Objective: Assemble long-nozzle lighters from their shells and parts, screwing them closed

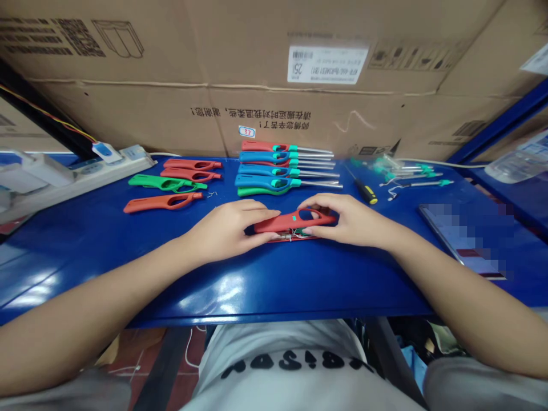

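A red utility lighter body [280, 223] lies across the front middle of the table, its two shell halves apart, with wires and green and metal parts showing between them. My left hand [233, 228] pinches its left end between thumb and fingers. At the other end, by the trigger loop, my right hand [342, 220] grips it with the thumb low and the fingers on top. Behind my hands, several assembled lighters [265, 170] in blue, red and green lie in a stack, metal tubes pointing right. Several loose red and green shells [165, 202] lie to the left.
A yellow-and-black screwdriver [365, 192] and several metal tube assemblies [422, 184] lie at the back right. A phone [462, 240] rests on the right. At the left stands a power strip [128, 157] with plugs. A cardboard box [257, 68] walls the back of the blue table [257, 291].
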A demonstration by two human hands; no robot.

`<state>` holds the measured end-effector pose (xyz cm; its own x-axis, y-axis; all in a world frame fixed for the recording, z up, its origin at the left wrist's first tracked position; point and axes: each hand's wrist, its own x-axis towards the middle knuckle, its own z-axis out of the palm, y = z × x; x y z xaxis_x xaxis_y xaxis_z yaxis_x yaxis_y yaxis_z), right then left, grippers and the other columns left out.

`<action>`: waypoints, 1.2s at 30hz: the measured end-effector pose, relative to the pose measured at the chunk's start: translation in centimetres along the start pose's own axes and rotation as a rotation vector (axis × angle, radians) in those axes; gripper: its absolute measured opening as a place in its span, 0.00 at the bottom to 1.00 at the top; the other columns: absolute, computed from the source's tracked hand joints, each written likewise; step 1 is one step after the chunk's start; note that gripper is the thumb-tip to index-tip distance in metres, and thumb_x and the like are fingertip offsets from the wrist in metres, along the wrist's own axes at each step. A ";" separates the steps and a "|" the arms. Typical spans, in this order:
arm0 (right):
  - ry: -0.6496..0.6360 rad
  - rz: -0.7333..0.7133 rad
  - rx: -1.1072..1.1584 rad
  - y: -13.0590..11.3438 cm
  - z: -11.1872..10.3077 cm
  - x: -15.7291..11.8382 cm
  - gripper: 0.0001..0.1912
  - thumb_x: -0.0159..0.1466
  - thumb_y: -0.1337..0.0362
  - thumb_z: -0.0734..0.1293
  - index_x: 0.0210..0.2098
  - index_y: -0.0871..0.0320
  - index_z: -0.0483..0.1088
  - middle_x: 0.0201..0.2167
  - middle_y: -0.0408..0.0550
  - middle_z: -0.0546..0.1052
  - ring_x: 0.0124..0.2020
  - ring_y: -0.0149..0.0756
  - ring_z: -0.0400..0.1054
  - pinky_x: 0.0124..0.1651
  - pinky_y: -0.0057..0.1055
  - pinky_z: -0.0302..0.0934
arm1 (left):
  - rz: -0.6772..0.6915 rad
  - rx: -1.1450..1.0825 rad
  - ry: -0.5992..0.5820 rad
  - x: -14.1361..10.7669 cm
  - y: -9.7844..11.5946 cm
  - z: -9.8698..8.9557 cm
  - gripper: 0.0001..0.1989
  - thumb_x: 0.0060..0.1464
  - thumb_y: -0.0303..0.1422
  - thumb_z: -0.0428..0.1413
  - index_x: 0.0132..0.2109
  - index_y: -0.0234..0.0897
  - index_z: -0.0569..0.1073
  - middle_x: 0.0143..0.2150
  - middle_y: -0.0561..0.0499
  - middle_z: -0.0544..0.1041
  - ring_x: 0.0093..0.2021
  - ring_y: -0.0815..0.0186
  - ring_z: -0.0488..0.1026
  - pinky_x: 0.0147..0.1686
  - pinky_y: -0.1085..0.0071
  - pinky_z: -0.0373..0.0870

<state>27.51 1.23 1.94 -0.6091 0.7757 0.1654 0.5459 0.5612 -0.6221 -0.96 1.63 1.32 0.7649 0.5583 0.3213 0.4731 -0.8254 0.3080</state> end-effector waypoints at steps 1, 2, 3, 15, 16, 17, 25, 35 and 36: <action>-0.018 -0.022 -0.041 -0.1 0.0 0.0 0.18 0.61 0.59 0.72 0.49 0.57 0.73 0.43 0.49 0.78 0.42 0.40 0.72 0.46 0.37 0.66 | -0.005 -0.007 -0.036 0.0 0.0 0.0 0.17 0.64 0.39 0.58 0.56 0.36 0.76 0.48 0.44 0.80 0.46 0.59 0.77 0.46 0.64 0.75; -0.031 -0.039 -0.062 -0.1 -0.1 0.0 0.16 0.62 0.59 0.72 0.48 0.57 0.74 0.42 0.49 0.78 0.41 0.40 0.72 0.45 0.37 0.66 | -0.008 -0.010 -0.065 0.0 0.1 0.0 0.17 0.64 0.40 0.57 0.54 0.36 0.76 0.47 0.44 0.80 0.45 0.59 0.77 0.46 0.64 0.74; -0.044 -0.054 -0.069 -0.1 -0.1 0.0 0.15 0.62 0.59 0.72 0.47 0.57 0.74 0.42 0.50 0.77 0.42 0.40 0.71 0.45 0.37 0.65 | -0.010 -0.011 -0.089 0.0 0.1 0.0 0.16 0.64 0.40 0.57 0.54 0.36 0.76 0.47 0.45 0.80 0.45 0.59 0.77 0.46 0.64 0.74; -0.127 -0.077 -0.109 0.8 0.3 0.0 0.23 0.61 0.51 0.73 0.51 0.56 0.73 0.46 0.51 0.74 0.47 0.43 0.69 0.51 0.40 0.64 | -0.034 0.079 -0.185 0.0 0.7 0.0 0.18 0.64 0.39 0.55 0.57 0.36 0.74 0.51 0.44 0.78 0.50 0.56 0.75 0.49 0.62 0.71; -0.127 -0.087 -0.111 0.8 0.3 0.0 0.22 0.62 0.52 0.73 0.51 0.56 0.73 0.46 0.51 0.74 0.47 0.43 0.69 0.52 0.41 0.64 | -0.033 0.073 -0.179 0.0 0.7 0.0 0.17 0.64 0.38 0.55 0.57 0.36 0.74 0.51 0.44 0.78 0.50 0.57 0.75 0.49 0.63 0.71; -0.129 -0.096 -0.112 0.7 0.3 0.0 0.21 0.63 0.53 0.72 0.52 0.56 0.73 0.46 0.52 0.74 0.48 0.43 0.69 0.52 0.41 0.64 | -0.032 0.065 -0.176 0.0 0.7 0.0 0.17 0.64 0.37 0.54 0.57 0.36 0.75 0.51 0.44 0.78 0.50 0.57 0.75 0.49 0.63 0.72; -0.113 -0.130 -0.153 0.8 -0.1 -0.1 0.17 0.64 0.57 0.71 0.51 0.56 0.74 0.46 0.52 0.75 0.47 0.43 0.70 0.53 0.42 0.65 | -0.027 0.039 -0.111 -0.1 0.6 0.2 0.15 0.65 0.38 0.55 0.54 0.36 0.76 0.50 0.45 0.78 0.49 0.58 0.75 0.49 0.63 0.73; -0.114 -0.129 -0.272 1.0 0.1 0.0 0.21 0.63 0.54 0.73 0.53 0.54 0.77 0.47 0.53 0.75 0.45 0.46 0.71 0.50 0.43 0.66 | -0.099 -0.012 -0.127 0.0 0.8 0.6 0.14 0.62 0.38 0.58 0.52 0.37 0.77 0.48 0.46 0.79 0.48 0.58 0.75 0.48 0.62 0.73; -0.114 -0.129 -0.273 1.0 0.1 0.0 0.21 0.63 0.53 0.72 0.53 0.55 0.77 0.47 0.54 0.75 0.45 0.45 0.71 0.50 0.43 0.66 | -0.101 -0.022 -0.128 0.0 0.8 0.5 0.14 0.62 0.37 0.59 0.52 0.37 0.77 0.48 0.46 0.79 0.48 0.58 0.75 0.48 0.62 0.73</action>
<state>27.96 1.74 1.24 -0.7354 0.6644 0.1333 0.5845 0.7215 -0.3711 -0.39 0.96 1.07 0.7640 0.6220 0.1715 0.5417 -0.7628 0.3531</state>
